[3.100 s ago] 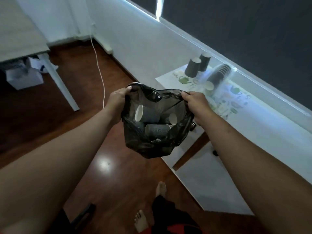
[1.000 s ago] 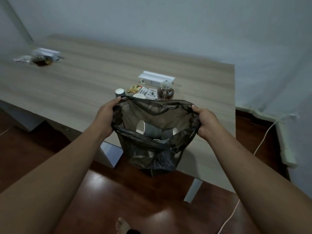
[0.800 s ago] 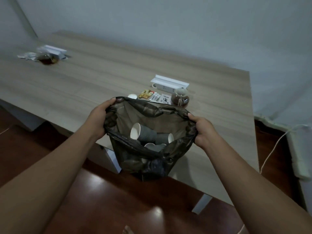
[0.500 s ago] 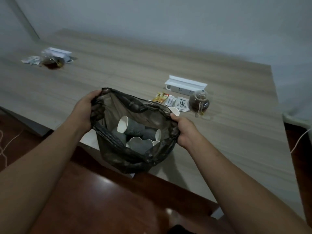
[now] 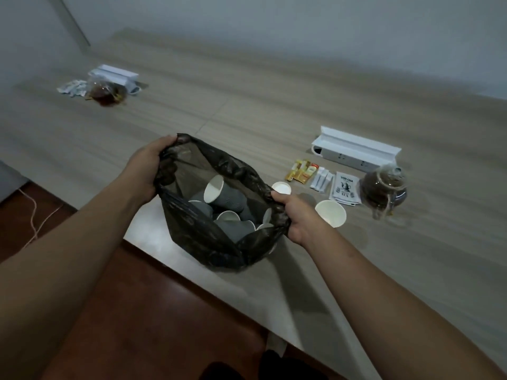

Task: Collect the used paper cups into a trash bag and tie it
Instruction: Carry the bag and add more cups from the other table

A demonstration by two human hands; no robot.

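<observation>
I hold a dark, see-through trash bag (image 5: 192,237) wide at its mouth over the near edge of a wooden table (image 5: 247,105). My left hand (image 5: 145,171) grips the far left rim and my right hand (image 5: 299,215) grips the right rim. Several grey paper cups (image 5: 227,204) with white insides lie in the bag. Two paper cups stand on the table just beyond my right hand: one (image 5: 330,213) to its right, another (image 5: 281,187) behind it, partly hidden.
Tea packets (image 5: 344,189), sachets (image 5: 303,171), a glass teapot (image 5: 384,187) and a white power strip (image 5: 356,149) lie right of the bag. A second teapot (image 5: 105,91) and strip (image 5: 115,76) sit far left. Dark wooden floor with a white cable (image 5: 33,215) lies below.
I turned from a low white table to the wooden table and came closer. The bag now hangs over its edge, and two cups on the table show beside my right hand.
</observation>
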